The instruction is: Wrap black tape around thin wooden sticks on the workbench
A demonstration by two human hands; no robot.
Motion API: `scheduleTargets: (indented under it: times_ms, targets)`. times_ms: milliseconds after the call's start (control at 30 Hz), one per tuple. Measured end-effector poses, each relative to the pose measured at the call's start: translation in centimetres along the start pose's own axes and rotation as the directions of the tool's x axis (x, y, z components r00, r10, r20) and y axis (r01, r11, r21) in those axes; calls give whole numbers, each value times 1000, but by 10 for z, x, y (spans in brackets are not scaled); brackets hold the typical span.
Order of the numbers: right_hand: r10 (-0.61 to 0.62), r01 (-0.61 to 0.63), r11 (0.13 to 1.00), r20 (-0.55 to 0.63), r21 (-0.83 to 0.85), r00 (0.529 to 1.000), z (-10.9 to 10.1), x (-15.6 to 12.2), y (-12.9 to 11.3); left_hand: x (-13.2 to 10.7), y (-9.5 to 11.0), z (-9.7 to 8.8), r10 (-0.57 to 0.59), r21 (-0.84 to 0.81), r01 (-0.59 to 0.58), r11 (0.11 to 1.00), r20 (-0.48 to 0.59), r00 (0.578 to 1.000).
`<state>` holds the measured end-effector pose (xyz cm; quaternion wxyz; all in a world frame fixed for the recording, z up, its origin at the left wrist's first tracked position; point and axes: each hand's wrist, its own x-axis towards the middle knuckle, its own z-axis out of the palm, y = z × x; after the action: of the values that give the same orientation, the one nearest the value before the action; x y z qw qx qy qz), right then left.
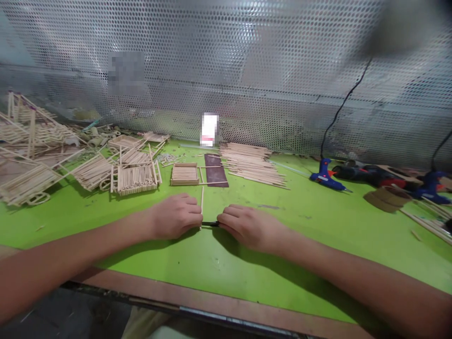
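My left hand (178, 216) is closed, pressing a thin wooden stick (202, 200) against the green table. The stick points away from me, and its near end shows just past my fingers. Facing it, my right hand (247, 227) is wrapped round a dark, narrow tool that looks like a craft knife (211, 224). The tool's tip reaches the stick beside my left fingers; most of its handle is hidden in my right hand. Just beyond lies a small wooden tray-like frame (185, 174) filled with sticks, with two sticks reaching over a dark brown sheet (216, 170).
A spread of thin sticks (252, 162) lies behind my right hand. Several stick-built pieces (137, 178) crowd the left. To the right are a blue glue gun (326, 176) with a cord, a brown tape roll (386, 198) and a second blue glue gun (432, 186). Perforated metal (226, 56) backs the table.
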<state>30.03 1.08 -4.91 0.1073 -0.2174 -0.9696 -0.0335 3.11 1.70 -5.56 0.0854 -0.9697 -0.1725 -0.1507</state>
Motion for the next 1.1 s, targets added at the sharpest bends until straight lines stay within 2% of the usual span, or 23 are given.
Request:
scheduleTargets:
  times_ms: [133, 333, 500, 567, 633, 700, 733, 833, 933, 1033, 1100]
  targets:
    - [-10, 10, 999, 7, -35, 1000, 1, 6, -4, -5, -3, -2, 26, -8, -27, 1000, -24, 999]
    - [-35, 39, 995, 45, -90, 998, 6, 17, -9, -20, -1, -7, 1, 15, 0, 1000, -16, 1000]
    - [2, 12, 990, 99, -139, 995, 3, 17, -11, -25, -3, -11, -102, -69, 103, 992, 21, 995]
    - [28, -13, 990, 106, -139, 994, -5, 13, -9, -26, -7, -14, -148, -116, 146, 983, -16, 989]
    - [110, -106, 992, 61, -72, 992, -16, 8, -6, -26, -13, -20, -167, -130, 155, 979, -87, 982]
    - [227, -226, 971, -9, 81, 974, -28, 2, -1, -23, -17, -28, -185, -114, 169, 979, -145, 972]
    - [257, -246, 953, -42, 176, 965, -33, 0, 1, -19, -18, -32, -194, -104, 178, 978, -161, 968]
    - [279, -208, 880, -111, 426, 954, -42, -3, 5, -1, -19, -41, -184, -95, 170, 981, -161, 970]
    - [322, -198, 790, -118, 580, 939, -41, -1, 7, 19, -22, -38, -129, -123, 104, 987, -212, 969]
    - [339, -218, 763, -89, 609, 937, -42, -1, 12, 28, -26, -23, -106, -148, 68, 987, -266, 958]
    - [271, -206, 832, -53, 515, 961, -46, -2, 17, 24, -26, -12, -127, -172, 87, 981, -234, 964]
